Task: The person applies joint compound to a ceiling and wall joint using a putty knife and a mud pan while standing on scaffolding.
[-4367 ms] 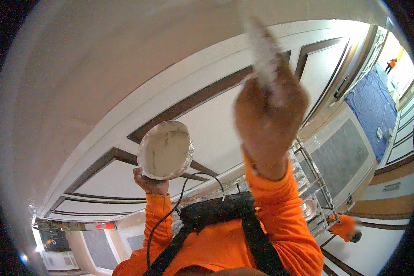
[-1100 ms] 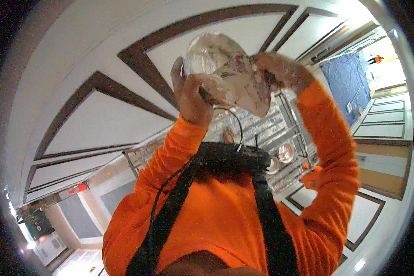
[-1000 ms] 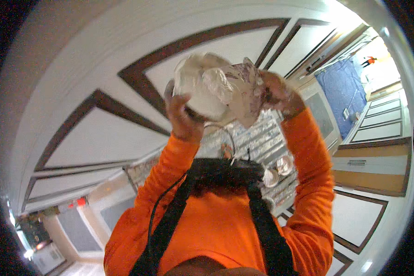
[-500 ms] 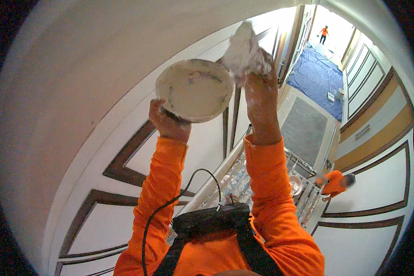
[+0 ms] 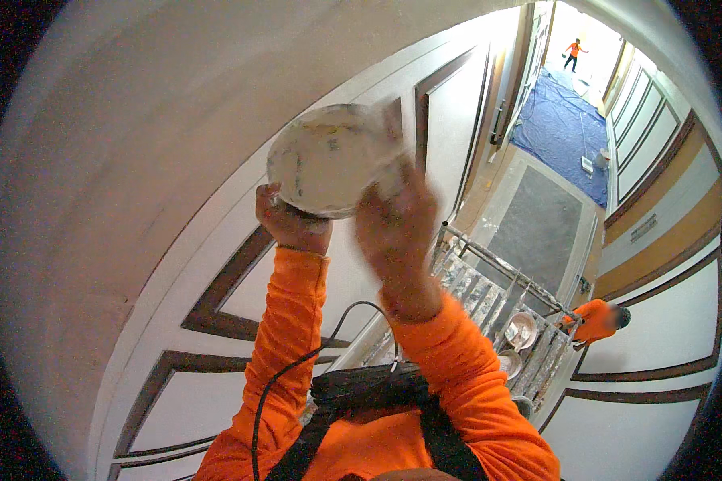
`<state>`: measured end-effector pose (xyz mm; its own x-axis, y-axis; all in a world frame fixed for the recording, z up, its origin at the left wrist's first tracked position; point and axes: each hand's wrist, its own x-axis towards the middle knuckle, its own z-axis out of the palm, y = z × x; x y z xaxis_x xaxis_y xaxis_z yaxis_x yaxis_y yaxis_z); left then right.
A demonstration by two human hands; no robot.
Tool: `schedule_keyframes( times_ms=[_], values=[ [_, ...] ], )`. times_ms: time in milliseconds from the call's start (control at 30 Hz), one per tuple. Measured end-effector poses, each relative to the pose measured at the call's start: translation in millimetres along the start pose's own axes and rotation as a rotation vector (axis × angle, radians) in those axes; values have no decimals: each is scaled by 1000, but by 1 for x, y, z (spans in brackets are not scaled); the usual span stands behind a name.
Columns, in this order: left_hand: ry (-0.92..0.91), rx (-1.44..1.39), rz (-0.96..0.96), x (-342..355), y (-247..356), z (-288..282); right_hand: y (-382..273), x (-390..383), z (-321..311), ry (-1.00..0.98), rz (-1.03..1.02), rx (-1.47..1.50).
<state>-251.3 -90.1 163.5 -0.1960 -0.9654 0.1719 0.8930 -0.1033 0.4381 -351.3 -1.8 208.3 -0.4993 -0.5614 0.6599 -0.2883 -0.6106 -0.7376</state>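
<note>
My left hand (image 5: 293, 222) is closed on the near-left rim of a round, shallow bowl (image 5: 325, 160) smeared with off-white paste, raised in front of me. My right hand (image 5: 397, 232), blurred by motion, is curled at the bowl's right side. Something pale and smeared shows at its fingers, over the bowl's right edge; its kind is not clear. Both forearms are in orange sleeves.
Above and left curves a plastered surface (image 5: 96, 200). Below is a paint-spattered scaffold platform (image 5: 477, 289) with a railing and bowls, one pinkish (image 5: 521, 330). A person in orange (image 5: 592, 322) stands beside it. A blue sheet (image 5: 557, 120) covers the far floor, with another person (image 5: 573, 54).
My right hand has come down and left to the bowl's right side, and the white lump at its fingers no longer shows. The bowl stays nearly in place. More of the platform shows.
</note>
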Motion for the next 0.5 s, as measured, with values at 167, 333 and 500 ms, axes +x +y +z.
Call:
schedule_keyframes(
  times_ms=[167, 333, 500],
  values=[
    [55, 31, 7, 12, -12, 5, 57, 124, -57, -14, -384, -400],
    [28, -1, -26, 2, 2, 15, -6, 112, -38, -215, -10, 181],
    [2, -25, -53, -15, 10, 24, -38, 80, -4, -7, -258, -338]
  ],
)
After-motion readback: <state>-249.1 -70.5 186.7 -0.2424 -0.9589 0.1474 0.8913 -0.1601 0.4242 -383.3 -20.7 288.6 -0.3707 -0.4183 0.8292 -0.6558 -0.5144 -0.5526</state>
